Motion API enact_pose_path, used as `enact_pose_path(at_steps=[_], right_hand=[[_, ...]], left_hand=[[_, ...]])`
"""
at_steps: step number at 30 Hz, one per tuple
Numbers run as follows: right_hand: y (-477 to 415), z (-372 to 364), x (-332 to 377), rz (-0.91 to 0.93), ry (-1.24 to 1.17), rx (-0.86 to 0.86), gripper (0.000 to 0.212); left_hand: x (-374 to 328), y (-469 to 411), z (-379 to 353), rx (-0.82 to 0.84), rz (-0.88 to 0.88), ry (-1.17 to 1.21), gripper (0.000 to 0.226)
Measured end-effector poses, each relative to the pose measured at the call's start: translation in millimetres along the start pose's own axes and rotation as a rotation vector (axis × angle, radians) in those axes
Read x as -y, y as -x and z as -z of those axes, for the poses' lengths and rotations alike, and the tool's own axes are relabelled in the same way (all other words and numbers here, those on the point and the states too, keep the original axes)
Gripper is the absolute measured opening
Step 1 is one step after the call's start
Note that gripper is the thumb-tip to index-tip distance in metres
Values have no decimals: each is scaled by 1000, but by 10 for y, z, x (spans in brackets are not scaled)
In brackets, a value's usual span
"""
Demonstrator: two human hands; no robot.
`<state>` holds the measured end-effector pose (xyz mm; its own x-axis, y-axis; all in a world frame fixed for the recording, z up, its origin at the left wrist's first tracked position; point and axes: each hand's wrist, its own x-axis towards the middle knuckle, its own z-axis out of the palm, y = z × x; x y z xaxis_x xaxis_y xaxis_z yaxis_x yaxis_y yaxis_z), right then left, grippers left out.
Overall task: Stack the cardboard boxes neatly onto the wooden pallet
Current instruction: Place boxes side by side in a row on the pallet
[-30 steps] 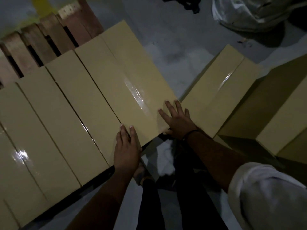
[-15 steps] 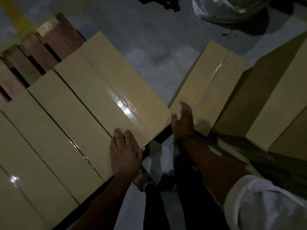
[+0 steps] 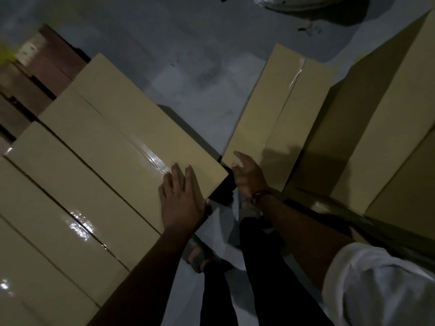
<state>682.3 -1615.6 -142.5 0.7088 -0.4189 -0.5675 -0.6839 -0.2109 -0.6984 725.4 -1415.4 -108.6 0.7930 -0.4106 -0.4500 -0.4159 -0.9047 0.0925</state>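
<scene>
Several long tan cardboard boxes lie side by side on the wooden pallet (image 3: 35, 74), whose slats show at the upper left. My left hand (image 3: 182, 196) rests flat, fingers straight, on the near corner of the rightmost stacked box (image 3: 131, 128), which has clear tape along its seam. My right hand (image 3: 248, 175) hovers open in the gap past that corner, fingers relaxed, close to the near end of a separate taped box (image 3: 280, 109) lying on the floor. It holds nothing.
Taller stacked cardboard boxes (image 3: 381, 118) stand at the right. Grey concrete floor (image 3: 193, 67) runs between pallet and loose box. A pale bag (image 3: 303, 3) lies at the top edge. My legs and sandalled feet (image 3: 200, 257) are below.
My right hand left the stacked box's top and moved right toward the floor box. My left hand stayed on the box corner. The view shifted right and down.
</scene>
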Motion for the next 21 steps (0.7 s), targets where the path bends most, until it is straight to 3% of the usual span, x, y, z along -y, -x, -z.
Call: enact_pose_path(at_steps=[4, 9, 15, 21], right_hand=[[21, -239, 196, -27, 83, 274, 50], [-73, -252, 314, -43, 140, 267, 48], [-154, -410, 399, 62, 169, 311, 54], [-282, -534, 599, 128, 230, 262, 59]], left_hand=[[49, 52, -45, 20, 46, -36, 103], [171, 185, -88, 75, 210, 34, 113], [400, 406, -64, 158, 396, 128, 127], [720, 547, -108, 119, 365, 140, 140]])
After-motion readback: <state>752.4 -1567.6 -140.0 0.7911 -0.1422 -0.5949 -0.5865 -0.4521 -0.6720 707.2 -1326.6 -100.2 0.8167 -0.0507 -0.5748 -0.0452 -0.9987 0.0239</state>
